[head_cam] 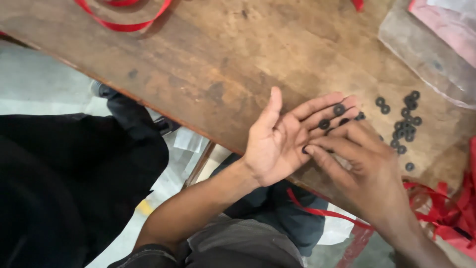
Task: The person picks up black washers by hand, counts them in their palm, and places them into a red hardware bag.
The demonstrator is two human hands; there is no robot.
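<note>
My left hand [277, 141] lies palm up over the near edge of a worn wooden table [213, 59], fingers spread. Several small black rubber rings [331, 116] rest on its fingers. My right hand [369, 171] lies palm down across those fingertips, its thumb and forefinger pinched at a black ring by the left palm. Several more black rings [404, 121] lie loose on the wood just right of both hands.
A clear plastic bag [426, 54] with a pink sheet in it lies at the back right. Red ribbon loops at the top left [124, 20], and more red ribbon [446, 208] is bunched at the right edge. Dark-clothed legs [74, 168] fill the left.
</note>
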